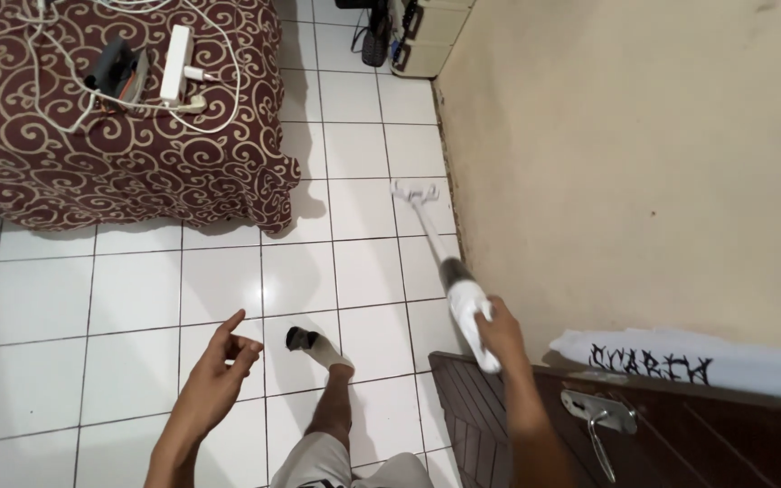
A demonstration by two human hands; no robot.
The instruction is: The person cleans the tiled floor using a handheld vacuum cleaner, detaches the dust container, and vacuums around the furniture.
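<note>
My right hand [502, 331] grips the white body of a stick vacuum cleaner [469, 307]. Its tube runs forward to a white floor head [413, 192] resting on the tiles close to the beige wall. My left hand [221, 363] hangs free over the white tiled floor [137, 289], fingers loosely curled, index finger pointing forward, holding nothing. My foot in a white and black sock [314, 345] stands on the tiles between the two hands.
A mattress with a maroon swirl-patterned cover [119, 163] lies at the upper left, bearing a white power strip [176, 61], cables and a dark charger [115, 65]. A dark wooden door [680, 425] with a metal handle [600, 417] stands at the lower right. A beige wall [644, 163] fills the right.
</note>
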